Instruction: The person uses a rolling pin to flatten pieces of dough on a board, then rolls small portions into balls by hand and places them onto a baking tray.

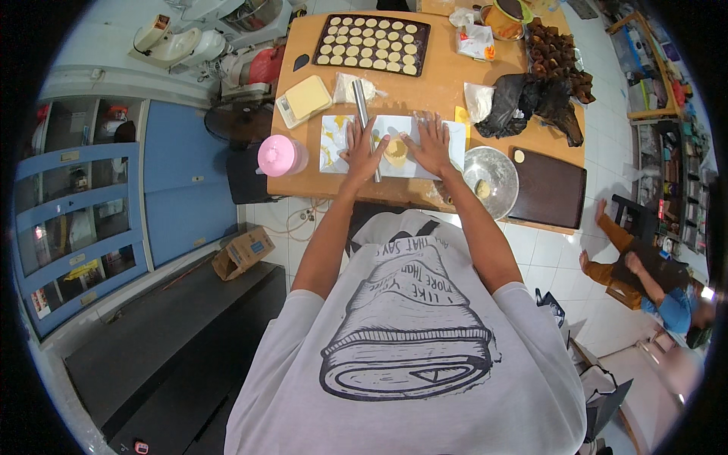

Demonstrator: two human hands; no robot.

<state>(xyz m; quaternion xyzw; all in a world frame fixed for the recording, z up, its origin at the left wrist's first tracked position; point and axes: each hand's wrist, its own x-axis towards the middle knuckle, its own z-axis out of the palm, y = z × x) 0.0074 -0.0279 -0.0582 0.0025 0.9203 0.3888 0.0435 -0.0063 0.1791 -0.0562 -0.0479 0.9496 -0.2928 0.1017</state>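
Observation:
My left hand (pixel 362 149) lies with fingers stretched out on a white sheet (pixel 456 145), over a metal rod like a rolling pin (pixel 359 102). The rod passes beneath the hand, so part of it is hidden. Spread flat on the sheet's right half is my right hand (pixel 431 149). Both thumbs point inward at a flat piece of pale dough (pixel 395 152) between the hands. Right of the right hand stands a metal bowl (pixel 502 171) with a small lump of dough (pixel 483 188) inside.
A tray (pixel 317 53) of dough rounds lies at the back. Scale (pixel 303 101) and pink jug (pixel 278 156) stand left. Flour bag (pixel 479 102), black plastic bag (pixel 516 106) and dark tray (pixel 550 186) are right. A person (pixel 644 273) sits on the floor at far right.

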